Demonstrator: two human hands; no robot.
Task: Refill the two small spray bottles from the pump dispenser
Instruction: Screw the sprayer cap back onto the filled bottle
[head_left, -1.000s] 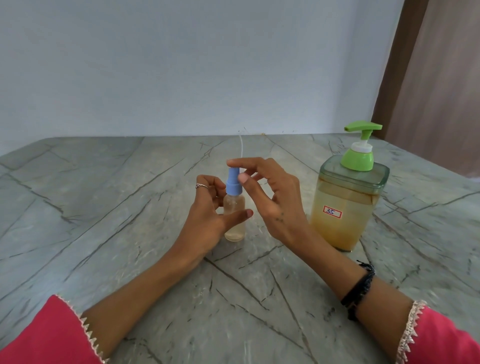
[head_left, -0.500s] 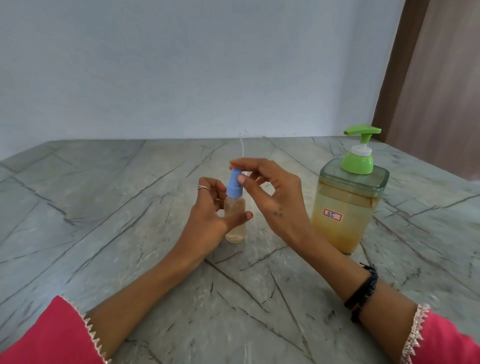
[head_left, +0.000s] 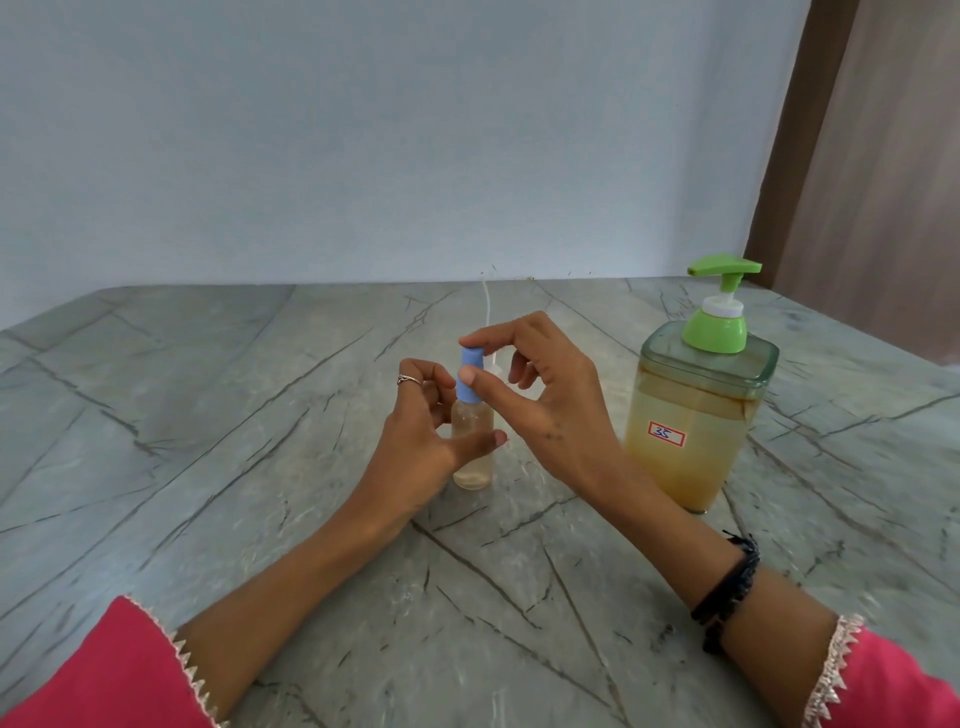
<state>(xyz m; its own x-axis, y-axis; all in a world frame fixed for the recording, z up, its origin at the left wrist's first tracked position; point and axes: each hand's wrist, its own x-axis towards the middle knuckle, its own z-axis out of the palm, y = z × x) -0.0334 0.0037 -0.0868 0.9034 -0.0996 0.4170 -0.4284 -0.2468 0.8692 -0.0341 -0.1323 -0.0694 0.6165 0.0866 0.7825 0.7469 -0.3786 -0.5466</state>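
A small clear spray bottle (head_left: 471, 441) with pale amber liquid stands upright on the marble table (head_left: 208, 415). My left hand (head_left: 415, 441) holds its body, thumb across the front and fingers curled behind. My right hand (head_left: 545, 410) pinches the bottle's blue spray cap (head_left: 470, 376) between thumb and index finger. The pump dispenser (head_left: 696, 415), a square clear jar of amber liquid with a green pump head and a small red-framed label, stands to the right of my right hand. A thin white tube (head_left: 487, 312) shows behind the cap; whatever it belongs to is hidden by my hands.
A pale blue wall (head_left: 415, 130) runs along the table's far edge. A brown door or panel (head_left: 883, 182) stands at the right. Pink sleeves cover both forearms, and a black band circles my right wrist (head_left: 727, 592).
My right thumb and index finger have shifted slightly around the blue cap. The bottle and the dispenser stay in place; the camera view has dipped a little.
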